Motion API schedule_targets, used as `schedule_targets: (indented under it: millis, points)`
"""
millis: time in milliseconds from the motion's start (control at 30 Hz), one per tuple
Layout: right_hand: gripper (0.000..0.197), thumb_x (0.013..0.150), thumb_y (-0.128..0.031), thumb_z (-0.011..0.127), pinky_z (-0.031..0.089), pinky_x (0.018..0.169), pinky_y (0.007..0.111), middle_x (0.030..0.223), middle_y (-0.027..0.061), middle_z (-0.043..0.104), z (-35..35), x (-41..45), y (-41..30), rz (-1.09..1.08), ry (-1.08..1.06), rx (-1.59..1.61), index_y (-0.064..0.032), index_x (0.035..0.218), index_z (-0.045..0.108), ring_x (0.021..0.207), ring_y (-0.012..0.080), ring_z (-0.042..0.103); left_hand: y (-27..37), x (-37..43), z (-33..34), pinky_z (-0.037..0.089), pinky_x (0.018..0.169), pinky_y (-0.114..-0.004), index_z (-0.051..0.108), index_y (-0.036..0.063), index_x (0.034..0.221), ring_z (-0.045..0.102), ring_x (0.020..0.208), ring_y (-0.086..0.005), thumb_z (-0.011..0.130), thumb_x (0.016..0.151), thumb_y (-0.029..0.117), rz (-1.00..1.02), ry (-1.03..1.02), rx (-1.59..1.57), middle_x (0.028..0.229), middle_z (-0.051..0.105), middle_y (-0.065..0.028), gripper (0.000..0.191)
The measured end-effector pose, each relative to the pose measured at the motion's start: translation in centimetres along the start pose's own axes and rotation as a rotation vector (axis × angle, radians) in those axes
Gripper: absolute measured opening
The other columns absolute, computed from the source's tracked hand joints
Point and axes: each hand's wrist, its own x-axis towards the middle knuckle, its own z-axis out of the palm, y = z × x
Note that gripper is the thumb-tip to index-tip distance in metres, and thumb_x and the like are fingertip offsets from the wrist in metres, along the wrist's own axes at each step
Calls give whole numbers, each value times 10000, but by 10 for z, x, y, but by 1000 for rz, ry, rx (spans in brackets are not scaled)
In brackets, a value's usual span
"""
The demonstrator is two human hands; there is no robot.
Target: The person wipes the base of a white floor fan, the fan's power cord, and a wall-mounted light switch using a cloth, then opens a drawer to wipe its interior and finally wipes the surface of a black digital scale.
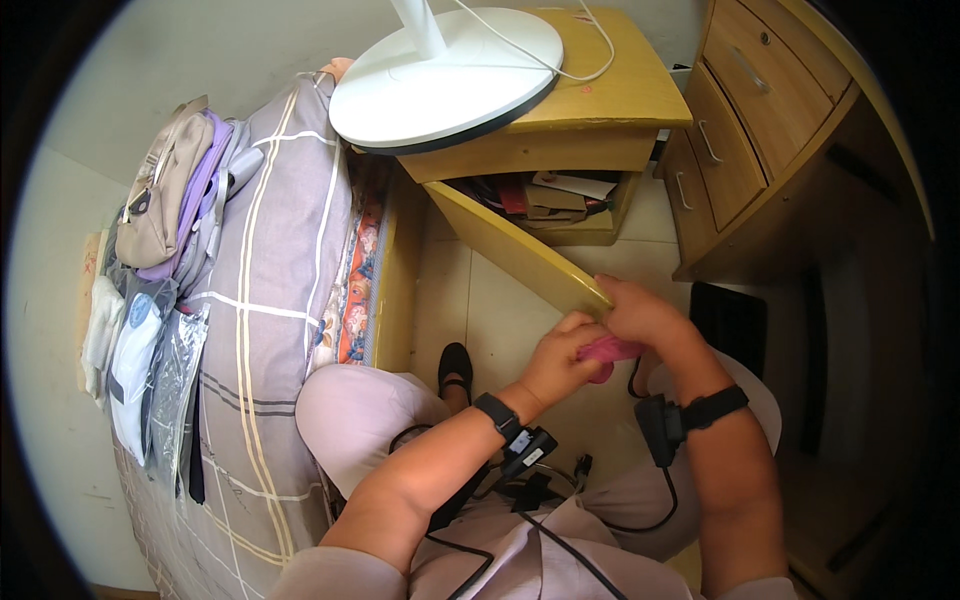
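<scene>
My left hand (559,358) is closed around a crumpled pink cloth (611,349), just below the free edge of a yellow wooden cabinet door (517,244). At that same edge, my right hand (645,316) grips the door, with part of the pink cloth beneath it. The door is swung out from a small bedside cabinet (525,154). Inside its lower compartment lie brown cardboard pieces (555,202), a red item (512,195) and a white item (576,184), partly hidden by the door.
A white round stand base (450,82) with a cable sits on the cabinet top. To the left is a bed with a checked cover (262,315), bags (169,187) and plastic-wrapped items (142,375). A drawer unit (739,127) stands right; a black flat object (727,322) is below.
</scene>
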Motion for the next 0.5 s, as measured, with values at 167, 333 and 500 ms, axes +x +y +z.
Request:
schedule_targets:
  millis: [167,333,500]
  points:
    - [543,802,-132,591,493,829,460,1050,244,642,-12,2,-26,85,-162,14,21,1311,477,974,394,617,-37,6,-45,493,757,-297,588,19,1141,610,887,-183,604,835,43,-274,439,-160,1006,624,-83,307]
    - [507,826,-70,533,507,826,454,1057,237,631,-8,-6,-29,26,-13,-188,34,1317,459,978,385,621,-70,40,-91,539,761,-337,481,24,1213,627,844,-167,475,977,115,-443,975,-557,1008,611,-72,253]
    - [548,825,-72,529,511,845,445,1109,246,602,-5,11,-21,100,24,-235,18,1355,425,979,385,625,-72,71,-38,538,806,-347,482,59,1255,634,909,-190,417,1003,96,-746,361,-782,1062,617,-68,262]
